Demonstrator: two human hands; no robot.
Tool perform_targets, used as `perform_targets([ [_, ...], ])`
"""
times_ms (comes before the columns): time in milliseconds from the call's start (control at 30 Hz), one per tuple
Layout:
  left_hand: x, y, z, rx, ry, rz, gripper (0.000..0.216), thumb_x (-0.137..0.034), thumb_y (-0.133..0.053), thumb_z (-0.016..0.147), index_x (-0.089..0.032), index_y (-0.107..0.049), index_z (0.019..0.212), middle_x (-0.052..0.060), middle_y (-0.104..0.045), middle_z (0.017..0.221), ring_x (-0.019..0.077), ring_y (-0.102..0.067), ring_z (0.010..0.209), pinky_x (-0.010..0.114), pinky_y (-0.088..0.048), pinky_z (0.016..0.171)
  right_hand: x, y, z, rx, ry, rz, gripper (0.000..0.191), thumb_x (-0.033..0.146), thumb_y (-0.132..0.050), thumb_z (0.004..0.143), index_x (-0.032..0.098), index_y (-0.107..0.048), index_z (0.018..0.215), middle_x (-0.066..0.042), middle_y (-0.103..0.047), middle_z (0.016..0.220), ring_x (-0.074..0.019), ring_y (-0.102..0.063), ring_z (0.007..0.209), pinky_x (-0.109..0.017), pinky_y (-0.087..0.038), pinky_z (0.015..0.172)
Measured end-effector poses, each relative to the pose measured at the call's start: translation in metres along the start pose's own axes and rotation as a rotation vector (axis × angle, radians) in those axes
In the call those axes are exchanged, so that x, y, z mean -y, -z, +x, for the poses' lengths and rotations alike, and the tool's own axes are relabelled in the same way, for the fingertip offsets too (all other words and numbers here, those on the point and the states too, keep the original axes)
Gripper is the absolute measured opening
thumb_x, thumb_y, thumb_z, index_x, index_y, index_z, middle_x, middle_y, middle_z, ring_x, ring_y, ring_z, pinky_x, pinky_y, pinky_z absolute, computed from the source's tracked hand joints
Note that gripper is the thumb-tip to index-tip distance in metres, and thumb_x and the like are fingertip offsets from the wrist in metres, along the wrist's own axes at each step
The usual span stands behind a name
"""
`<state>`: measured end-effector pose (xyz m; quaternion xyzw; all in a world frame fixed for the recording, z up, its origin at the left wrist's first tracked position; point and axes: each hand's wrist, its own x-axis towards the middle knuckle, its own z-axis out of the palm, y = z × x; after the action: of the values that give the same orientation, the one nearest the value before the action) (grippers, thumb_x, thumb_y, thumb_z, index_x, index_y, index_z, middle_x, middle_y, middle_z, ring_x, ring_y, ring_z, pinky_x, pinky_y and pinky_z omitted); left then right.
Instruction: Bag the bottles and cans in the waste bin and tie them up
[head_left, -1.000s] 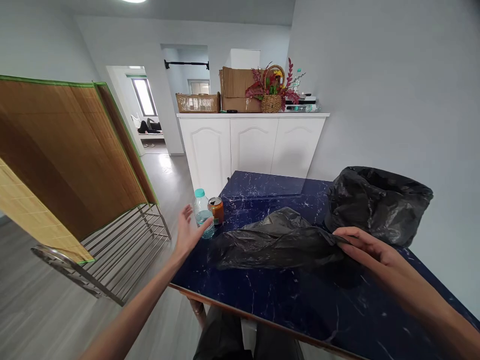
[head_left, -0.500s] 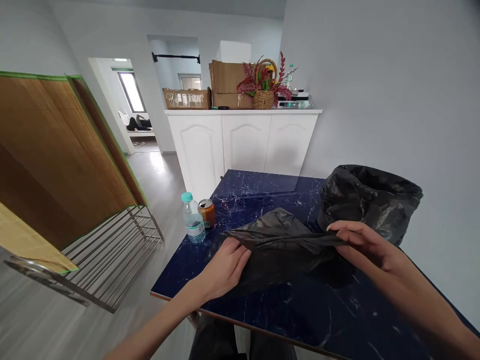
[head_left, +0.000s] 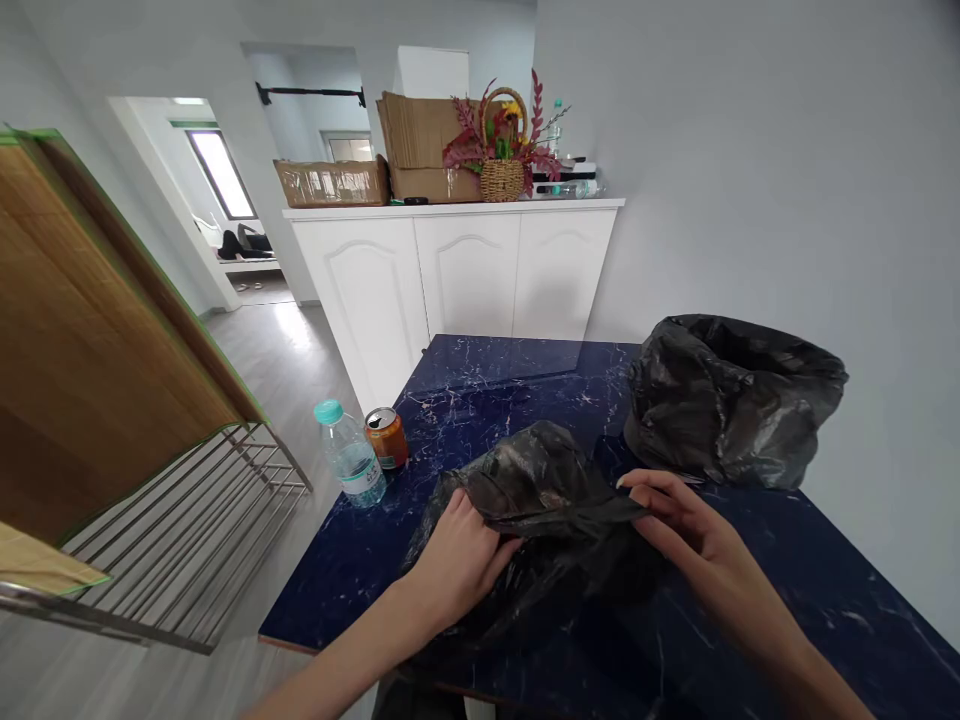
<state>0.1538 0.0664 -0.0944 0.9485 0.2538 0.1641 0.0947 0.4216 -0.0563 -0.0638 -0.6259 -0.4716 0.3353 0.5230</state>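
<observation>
We see a thin, crumpled black plastic bag (head_left: 536,465) spread across the middle of the frame, on a dark blue, white-veined, marble-patterned counter (head_left: 495,385). Both hands are on it. Our left hand (head_left: 463,563), just below the centre, is curled over the bag's edge, its fingertips hidden in the film and its thumb pointing right. Our right hand (head_left: 690,528), right of centre, pinches the far end of the same gathered edge between thumb and fingers, so the edge runs between the two.

At the right of the frame stands a wide, round-mouthed container wrapped in glossy black plastic (head_left: 742,410), apart from the bag. Left of centre, near the counter's edge, a clear plastic bottle with a turquoise cap (head_left: 351,460) stands upright just beside an orange metal drinks can (head_left: 387,440); neither hand touches them.

We judge the step in hand to be working the bag's edge, perhaps finding or parting its mouth. The next move would call for a firm pinch on each side and a gentle separation of the clinging layers, since film this thin could slip or tear.
</observation>
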Motion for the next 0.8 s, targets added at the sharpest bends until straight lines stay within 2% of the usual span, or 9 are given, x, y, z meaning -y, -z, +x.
perform_targets([
  [100, -0.005, -0.020, 0.020, 0.058, 0.034, 0.053, 0.041, -0.034, -0.072, 0.098, -0.023, -0.065, 0.137, 0.015, -0.066, 0.147, 0.0435, -0.056, 0.140, 0.067, -0.038, 0.119, -0.021, -0.006, 0.005, -0.023, -0.037, 0.045, 0.042, 0.063, -0.073, 0.091, 0.033, -0.071, 0.121, -0.005, -0.077, 0.110, -0.0267, -0.073, 0.101, -0.031, -0.058, 0.085],
  [167, -0.006, -0.029, 0.028, 0.054, 0.058, 0.059, 0.046, -0.035, -0.075, 0.096, -0.024, -0.065, 0.139, 0.016, -0.065, 0.148, 0.0441, -0.055, 0.142, 0.068, -0.036, 0.120, -0.035, -0.009, 0.008, -0.039, -0.071, 0.091, 0.043, 0.063, -0.073, 0.091, 0.033, -0.071, 0.122, -0.006, -0.077, 0.118, -0.0271, -0.073, 0.105, -0.032, -0.058, 0.090],
  [267, -0.005, -0.032, 0.029, 0.029, 0.097, 0.054, 0.050, -0.039, -0.082, 0.091, -0.027, -0.066, 0.136, 0.015, -0.067, 0.145, 0.0444, -0.058, 0.139, 0.068, -0.039, 0.118, -0.054, -0.011, 0.012, -0.074, -0.125, 0.138, 0.045, 0.064, -0.075, 0.090, 0.032, -0.071, 0.121, -0.006, -0.075, 0.126, -0.0291, -0.073, 0.111, -0.035, -0.059, 0.093],
  [333, -0.003, -0.023, 0.020, 0.012, 0.128, 0.031, 0.058, -0.043, -0.090, 0.081, -0.026, -0.067, 0.132, 0.016, -0.070, 0.138, 0.0456, -0.061, 0.134, 0.068, -0.042, 0.116, -0.065, -0.009, 0.013, -0.106, -0.155, 0.177, 0.046, 0.064, -0.076, 0.088, 0.032, -0.071, 0.121, -0.006, -0.074, 0.129, -0.0307, -0.071, 0.116, -0.036, -0.060, 0.094],
  [433, 0.002, 0.009, -0.007, -0.053, 0.218, -0.121, 0.077, -0.038, -0.097, 0.070, -0.026, -0.061, 0.138, 0.014, -0.072, 0.135, 0.0422, -0.065, 0.129, 0.062, -0.049, 0.113, -0.078, -0.003, 0.013, -0.109, -0.175, 0.285, 0.045, 0.062, -0.077, 0.089, 0.032, -0.071, 0.122, -0.006, -0.074, 0.129, -0.0318, -0.071, 0.118, -0.037, -0.061, 0.092],
  [533, 0.007, 0.045, -0.038, -0.125, 0.360, -0.388, 0.073, -0.029, -0.091, 0.074, -0.031, -0.058, 0.139, 0.008, -0.071, 0.137, 0.0330, -0.072, 0.120, 0.047, -0.060, 0.103, -0.089, 0.002, 0.012, -0.106, -0.177, 0.347, 0.044, 0.061, -0.078, 0.088, 0.030, -0.073, 0.119, -0.007, -0.076, 0.126, -0.0322, -0.074, 0.113, -0.038, -0.063, 0.089],
  [600, 0.009, 0.061, -0.055, -0.178, 0.421, -0.546, 0.066, -0.032, -0.088, 0.076, -0.032, -0.060, 0.136, 0.007, -0.071, 0.137, 0.0305, -0.073, 0.121, 0.043, -0.062, 0.102, -0.095, 0.003, 0.010, -0.117, -0.190, 0.328, 0.046, 0.061, -0.081, 0.085, 0.029, -0.074, 0.117, -0.007, -0.078, 0.121, -0.0323, -0.075, 0.109, -0.039, -0.064, 0.088],
  [667, 0.011, 0.066, -0.067, -0.239, 0.459, -0.658, 0.064, -0.040, -0.090, 0.076, -0.030, -0.063, 0.133, 0.007, -0.072, 0.136, 0.0314, -0.071, 0.124, 0.044, -0.060, 0.106, -0.102, 0.002, 0.007, -0.118, -0.195, 0.291, 0.051, 0.062, -0.082, 0.083, 0.028, -0.074, 0.119, -0.007, -0.079, 0.117, -0.0318, -0.075, 0.108, -0.039, -0.063, 0.090],
  [800, 0.009, 0.060, -0.080, -0.298, 0.575, -0.835, 0.068, -0.049, -0.093, 0.072, -0.026, -0.066, 0.130, 0.009, -0.072, 0.133, 0.0329, -0.071, 0.121, 0.045, -0.060, 0.105, -0.112, -0.005, 0.002, -0.126, -0.195, 0.233, 0.058, 0.064, -0.082, 0.082, 0.027, -0.071, 0.125, -0.006, -0.078, 0.119, -0.0295, -0.075, 0.108, -0.035, -0.062, 0.087],
])
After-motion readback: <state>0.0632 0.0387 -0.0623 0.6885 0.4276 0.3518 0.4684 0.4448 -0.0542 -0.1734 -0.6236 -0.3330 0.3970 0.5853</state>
